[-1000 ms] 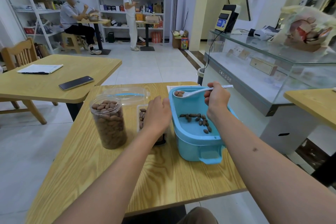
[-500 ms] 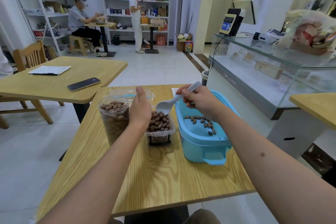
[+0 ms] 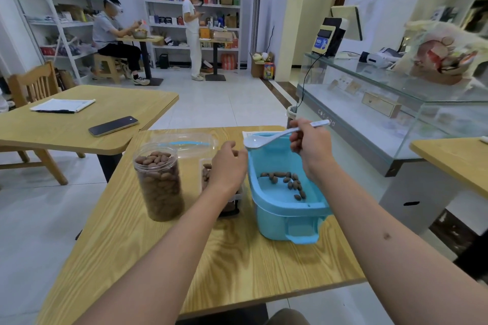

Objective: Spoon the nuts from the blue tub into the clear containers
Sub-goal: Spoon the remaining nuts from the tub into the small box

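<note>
The job looks well advanced; the tall clear jar (image 3: 160,182) at nine o'clock on the worktop (image 3: 237,258) is packed with nuts to its brim; the low clear box (image 3: 224,192) at centre is largely hidden by the left hand (image 3: 228,167), whose fingers are curled over it, though whether it is actually gripped cannot be told. An empty white spoon (image 3: 274,136) is pinched by the right hand (image 3: 310,144) over the far rim of the blue tub (image 3: 284,206) at three o'clock; only a thin scatter of nuts (image 3: 286,182) is left on its floor; a few more scoops are probably needed.
</note>
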